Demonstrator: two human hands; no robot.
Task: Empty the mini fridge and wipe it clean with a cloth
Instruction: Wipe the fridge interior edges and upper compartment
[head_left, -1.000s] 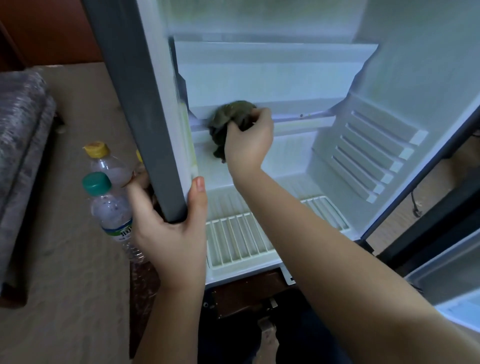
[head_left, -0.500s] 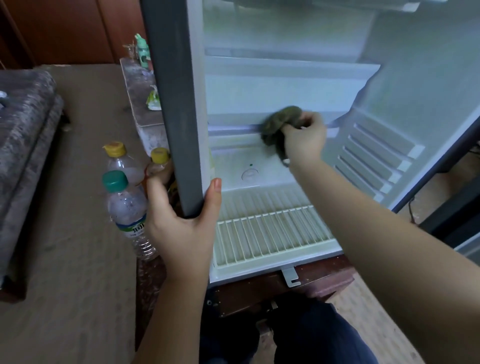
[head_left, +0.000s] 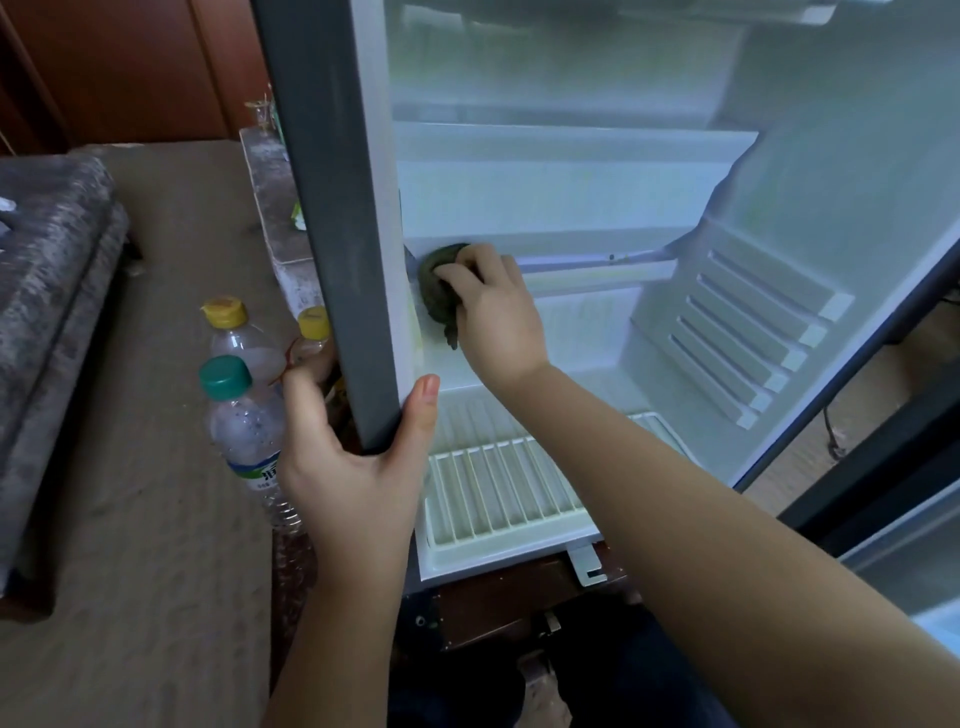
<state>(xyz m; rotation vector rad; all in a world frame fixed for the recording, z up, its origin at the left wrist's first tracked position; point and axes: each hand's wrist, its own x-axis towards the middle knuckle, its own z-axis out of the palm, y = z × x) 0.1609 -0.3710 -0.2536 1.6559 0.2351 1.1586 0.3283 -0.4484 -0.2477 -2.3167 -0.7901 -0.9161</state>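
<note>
The dark green cloth (head_left: 440, 288) sits bunched at the fridge's (head_left: 597, 197) inner left corner, centre frame, gripped by the right hand (head_left: 496, 317) just right of it. The left hand (head_left: 358, 467) below clasps the fridge's grey side edge (head_left: 332, 218).

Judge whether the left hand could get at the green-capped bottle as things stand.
Probably yes, once freed: the left hand grips the fridge edge, and the green-capped bottle stands just beside it, nothing visibly between them.

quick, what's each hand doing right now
Left hand: grips the fridge's left wall edge, thumb inside, fingers outside.
Right hand: grips the green cloth, pressing it into the back left corner of the fridge interior.
</note>
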